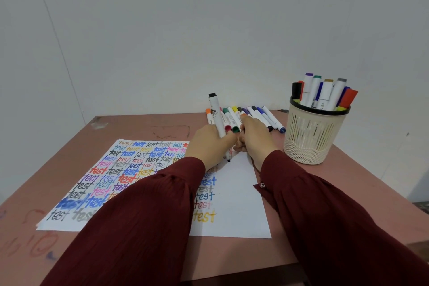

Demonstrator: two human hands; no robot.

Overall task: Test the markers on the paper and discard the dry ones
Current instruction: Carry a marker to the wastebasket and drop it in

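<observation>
My left hand (207,144) grips a white marker (216,115) with a black end, held nearly upright with its dark tip touching the top of the white paper (234,195). The sheet is covered with rows of the word "test" in many colours. My right hand (254,139) sits right beside the left one with its fingers curled near the marker's lower end; what it holds is hidden. Behind both hands a row of markers (262,116) lies on the table.
A cream mesh cup (312,137) with several upright markers stands at the right, near the wall. The brown table (139,127) carries ink scribbles at the front left. A white wall rises just behind the marker row.
</observation>
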